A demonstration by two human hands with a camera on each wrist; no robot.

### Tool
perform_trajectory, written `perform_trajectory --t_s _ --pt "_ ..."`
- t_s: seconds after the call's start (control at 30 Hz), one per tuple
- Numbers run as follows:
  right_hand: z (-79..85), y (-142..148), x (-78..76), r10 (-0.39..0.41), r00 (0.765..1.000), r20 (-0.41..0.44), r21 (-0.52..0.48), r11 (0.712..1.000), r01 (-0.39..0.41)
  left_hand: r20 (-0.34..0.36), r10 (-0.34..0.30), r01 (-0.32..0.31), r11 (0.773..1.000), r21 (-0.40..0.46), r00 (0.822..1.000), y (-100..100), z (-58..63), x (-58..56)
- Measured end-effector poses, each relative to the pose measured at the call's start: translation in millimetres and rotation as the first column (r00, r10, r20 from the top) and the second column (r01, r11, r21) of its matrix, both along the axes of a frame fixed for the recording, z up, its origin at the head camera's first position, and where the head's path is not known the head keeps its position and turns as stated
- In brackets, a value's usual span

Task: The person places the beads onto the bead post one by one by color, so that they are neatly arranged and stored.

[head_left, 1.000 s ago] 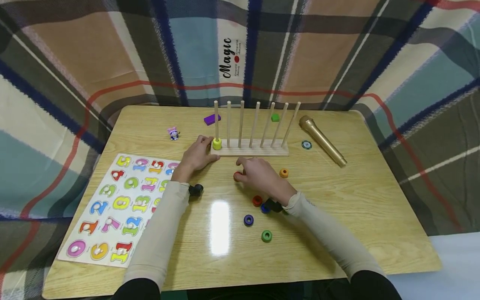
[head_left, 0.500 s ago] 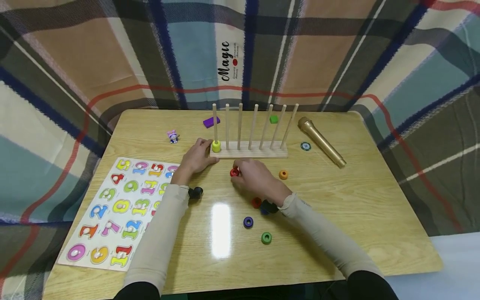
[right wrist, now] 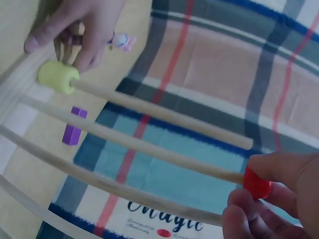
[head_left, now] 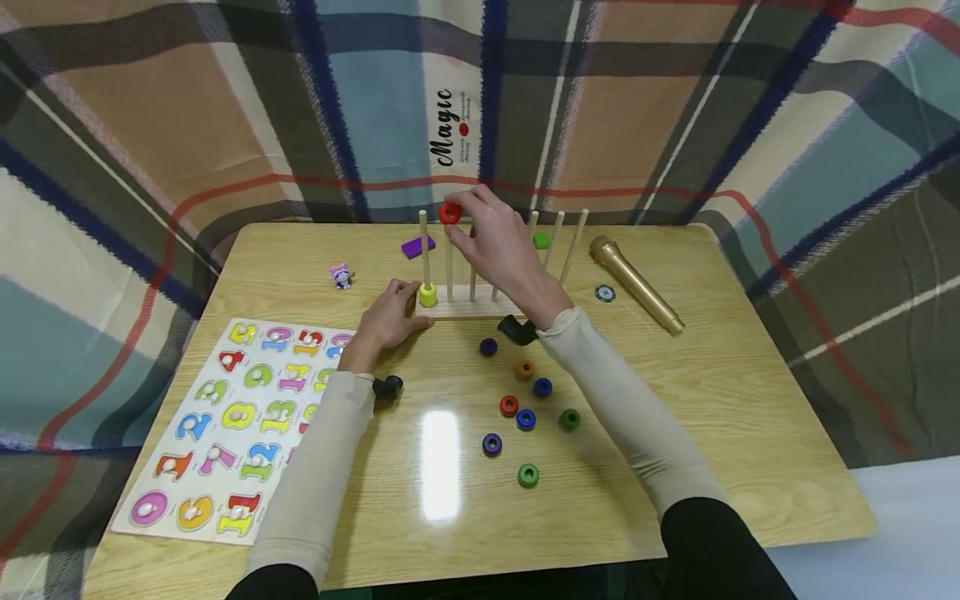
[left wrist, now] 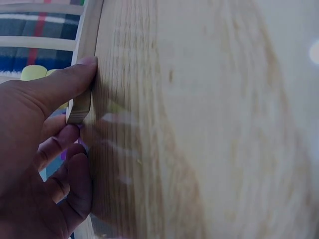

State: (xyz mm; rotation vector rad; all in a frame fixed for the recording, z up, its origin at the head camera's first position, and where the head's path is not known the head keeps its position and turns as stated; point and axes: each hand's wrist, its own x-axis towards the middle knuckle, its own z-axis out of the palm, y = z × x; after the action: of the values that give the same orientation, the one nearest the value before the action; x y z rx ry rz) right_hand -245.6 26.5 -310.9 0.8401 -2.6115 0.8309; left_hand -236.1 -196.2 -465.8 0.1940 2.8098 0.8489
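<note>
A wooden peg rack (head_left: 468, 309) with a row of upright pegs stands near the back of the table. Yellow rings (head_left: 427, 295) sit at the foot of its leftmost peg. My left hand (head_left: 386, 323) holds the rack's left end, thumb along the front edge and fingers round behind, as the left wrist view shows. Up at the peg tops, my right hand (head_left: 501, 242) pinches a red ring (head_left: 450, 213) between thumb and fingers. In the right wrist view that red ring (right wrist: 256, 182) is right at the tip of the second peg (right wrist: 134, 144).
Several loose blue, red, orange and green rings (head_left: 528, 476) lie in front of the rack. A number puzzle board (head_left: 180, 408) is at left. Around the rack are a figurine (head_left: 342, 277), purple block (head_left: 417, 247), green block (head_left: 541, 241), chip (head_left: 604, 293) and gold microphone (head_left: 637, 285).
My right hand has picked the red ring up from the table and raised it to the second peg's top. Loose rings once hidden beneath that arm now show. The left hand stays put.
</note>
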Motion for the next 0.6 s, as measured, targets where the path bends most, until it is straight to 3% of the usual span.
perform_trajectory --t_s 0.27,0.5,0.6 --pt "2.7 -8.5 -9.2 -0.068 0.997 0.040 0.083 0.994 0.065 0.001 -0.002 0.002 1.000 0.010 1.000 0.1 -0.5 -0.3" --pt "2.9 -10.7 -11.5 -0.091 0.990 0.104 0.188 0.980 0.071 0.023 0.001 -0.001 1.000 -0.005 1.000 -2.3 -1.1 -2.1" --pt "0.1 -7.0 -10.4 -0.101 0.989 0.104 0.189 0.979 0.080 0.022 -0.002 0.002 1.000 0.000 1.000 -0.9 -1.7 -2.6"
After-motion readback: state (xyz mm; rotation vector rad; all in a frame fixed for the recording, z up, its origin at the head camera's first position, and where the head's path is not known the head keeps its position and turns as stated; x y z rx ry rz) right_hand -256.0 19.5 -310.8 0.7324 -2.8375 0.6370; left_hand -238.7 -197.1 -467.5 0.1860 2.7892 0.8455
